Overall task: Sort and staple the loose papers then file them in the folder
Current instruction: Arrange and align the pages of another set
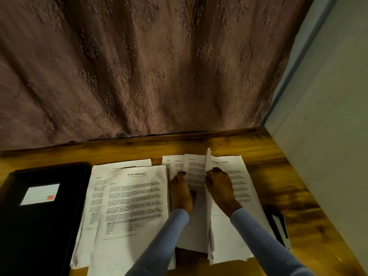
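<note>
The loose papers lie in two groups on the wooden worktop [258,148]. The right-hand pile [229,226] sits near the middle-right, and part of it is raised on edge as a thin sheaf [208,212] standing almost upright between the two hands. The right hand [220,187] has its fingers curled round the upper edge of that sheaf, gripping it, with the wrist resting over the page that lies flat to the right. The left hand [181,193] lies flat, fingers straight, pressing on the fanned sheets [191,168] just left of the raised sheaf. These sheets overlap and show printed text.

To the left lies the other pile [127,212], untidy, its sheets skewed over one another; the top page is headed "Sample Health Report" and carries paragraphs and a small table.

Further left, touching that pile's edge, the black folder [39,216] lies closed with a white label on its cover. A dark stapler [277,226] lies at the right edge of the worktop, just beside the right-hand pile. Both arms wear pale blue ribbed sleeves [264,242]. A patterned curtain [149,66] hangs behind.
</note>
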The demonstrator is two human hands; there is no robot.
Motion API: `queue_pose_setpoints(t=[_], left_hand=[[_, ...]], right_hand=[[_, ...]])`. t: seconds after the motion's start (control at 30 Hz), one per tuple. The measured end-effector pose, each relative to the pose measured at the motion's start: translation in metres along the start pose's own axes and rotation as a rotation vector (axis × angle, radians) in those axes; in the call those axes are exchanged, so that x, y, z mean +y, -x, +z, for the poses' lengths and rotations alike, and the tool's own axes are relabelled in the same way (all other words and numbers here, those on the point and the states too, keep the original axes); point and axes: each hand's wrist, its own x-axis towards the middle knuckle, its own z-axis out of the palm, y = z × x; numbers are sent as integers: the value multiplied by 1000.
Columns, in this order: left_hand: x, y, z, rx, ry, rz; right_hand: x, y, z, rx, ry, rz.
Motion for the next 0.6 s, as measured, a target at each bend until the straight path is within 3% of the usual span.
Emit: queue_pose_setpoints(t=[0.13,0.27,0.47,0.6], left_hand=[[10,-4,-9,60,337,-84],[8,-7,-8,-19,273,-134],[17,-2,-16,22,476,-261],[15,-8,-17,-31,510,-256]], right_hand=[[-6,-5,8,-37,-84,44],[-12,-5,13,-46,-77,57],[-8,0,18,-88,39,52],[-12,1,25,-78,41,77]])
